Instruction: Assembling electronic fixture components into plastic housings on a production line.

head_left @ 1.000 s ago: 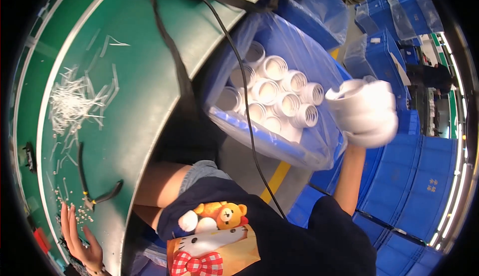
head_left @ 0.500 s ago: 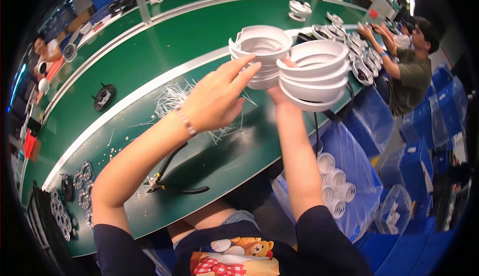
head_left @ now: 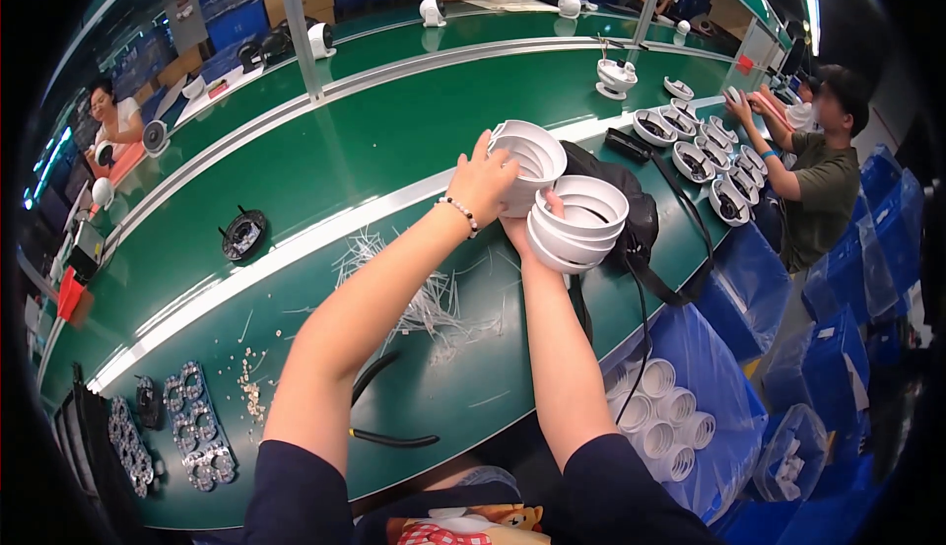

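My left hand (head_left: 485, 182) grips a short stack of white round plastic housings (head_left: 530, 159), tilted so the openings face right. My right hand (head_left: 519, 233) is mostly hidden under a second stack of white housings (head_left: 579, 224) that it holds from below. Both stacks hang just above the green worktable (head_left: 325, 166), touching or nearly touching each other, beside a black bag (head_left: 631, 212).
A pile of clear plastic strips (head_left: 414, 289) and black-handled pliers (head_left: 379, 417) lie below my arms. A blue bin with white housings (head_left: 665, 412) stands at the lower right. A seated person (head_left: 818, 185) works on a row of white parts (head_left: 705, 156). Metal rings (head_left: 187, 427) lie at the left.
I have turned from the blue bin back to the table, bringing the white housings up. Both stacks have moved forward and lower over the table near the black bag.
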### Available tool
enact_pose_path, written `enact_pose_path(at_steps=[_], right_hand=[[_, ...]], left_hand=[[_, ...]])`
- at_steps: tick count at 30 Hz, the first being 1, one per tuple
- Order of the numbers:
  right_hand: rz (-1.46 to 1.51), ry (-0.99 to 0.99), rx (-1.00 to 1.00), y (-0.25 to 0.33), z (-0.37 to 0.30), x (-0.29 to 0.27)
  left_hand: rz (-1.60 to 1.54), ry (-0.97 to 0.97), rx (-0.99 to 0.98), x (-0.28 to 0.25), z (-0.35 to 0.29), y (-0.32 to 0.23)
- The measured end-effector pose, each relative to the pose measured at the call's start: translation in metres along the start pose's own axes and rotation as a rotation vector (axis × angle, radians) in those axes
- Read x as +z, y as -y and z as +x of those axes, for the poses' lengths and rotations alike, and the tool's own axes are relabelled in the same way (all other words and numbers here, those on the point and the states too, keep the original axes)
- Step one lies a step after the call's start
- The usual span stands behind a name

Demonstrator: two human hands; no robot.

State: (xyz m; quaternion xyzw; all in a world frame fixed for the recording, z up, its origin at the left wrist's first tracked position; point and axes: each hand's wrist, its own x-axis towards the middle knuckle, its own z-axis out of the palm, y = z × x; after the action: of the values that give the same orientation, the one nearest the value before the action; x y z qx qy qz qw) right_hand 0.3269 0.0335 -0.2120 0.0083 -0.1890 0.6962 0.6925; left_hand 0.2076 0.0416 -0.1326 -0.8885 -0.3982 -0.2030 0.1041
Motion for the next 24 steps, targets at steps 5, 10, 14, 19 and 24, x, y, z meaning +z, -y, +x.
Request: enact_pose_path(at_steps=[5,10,14,19,24], right_hand=[[-0.035,-0.185,0.143,0.007,-0.004,0.006],[0.319,-0.312,0.161,0.007,-0.024,0.018],[0.372,-0.385,0.194,0.011,-0.042,0.015],[0.188,-0.373,0.265,0.015,-0.054,0.025],[0.034,0.110,-0.061,0.010,-0.048,0.000]], left_hand=[[0.139,-0.064,0.035,0.022,0.010,0.007],[0.166,-0.017,0.042,0.027,0.017,0.013],[0.211,0.042,0.071,0.026,0.021,0.013],[0.071,-0.069,0.077,0.011,0.012,-0.005],[-0.508,-0.012,0.435,-0.049,-0.018,-0.059]])
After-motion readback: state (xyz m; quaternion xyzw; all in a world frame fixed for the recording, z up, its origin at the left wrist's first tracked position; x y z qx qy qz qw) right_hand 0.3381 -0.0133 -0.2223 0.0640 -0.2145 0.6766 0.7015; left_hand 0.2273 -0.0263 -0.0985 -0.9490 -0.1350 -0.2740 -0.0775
